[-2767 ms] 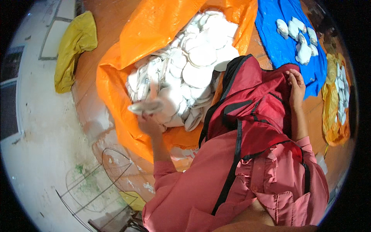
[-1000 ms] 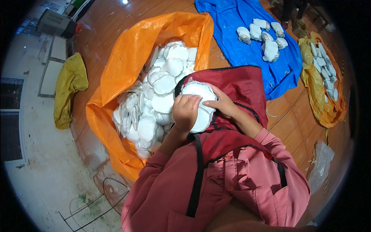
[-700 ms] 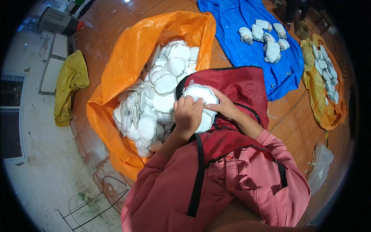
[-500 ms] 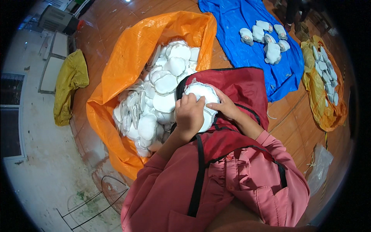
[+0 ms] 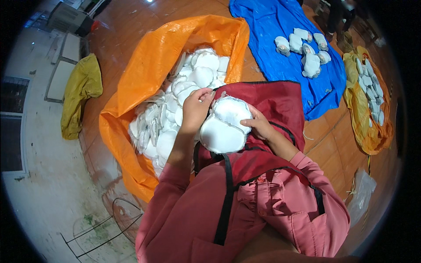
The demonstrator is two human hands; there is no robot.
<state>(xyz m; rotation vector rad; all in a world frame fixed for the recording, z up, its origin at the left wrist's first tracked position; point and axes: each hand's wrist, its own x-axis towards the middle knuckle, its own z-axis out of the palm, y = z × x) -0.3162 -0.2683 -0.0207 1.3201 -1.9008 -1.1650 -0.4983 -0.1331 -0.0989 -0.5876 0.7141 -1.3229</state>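
White round pads (image 5: 223,135) with rough, frayed-looking rims lie overlapping above my lap, on a dark red apron (image 5: 280,101). My right hand (image 5: 259,126) grips them at their right side, thumb on top and the other fingers mostly hidden. Just off their upper left edge is my left hand (image 5: 196,108), its fingers curled together; whatever may be between the fingertips is too small to make out. Beyond it, an orange sack (image 5: 136,83) gapes wide, heaped with many similar white pads (image 5: 202,75).
A blue sheet (image 5: 263,48) at the far right bears several white bundles (image 5: 311,65). Farther right, a yellow-orange sack (image 5: 372,136) holds more white pieces. A yellow sack (image 5: 79,96) lies by the left wall, a wire frame (image 5: 98,236) near lower left, and a clear plastic bag (image 5: 363,193) at right.
My left hand has lifted off the pads and moved up and left, its fingers curled. The pads now show more fully, still in my right hand.
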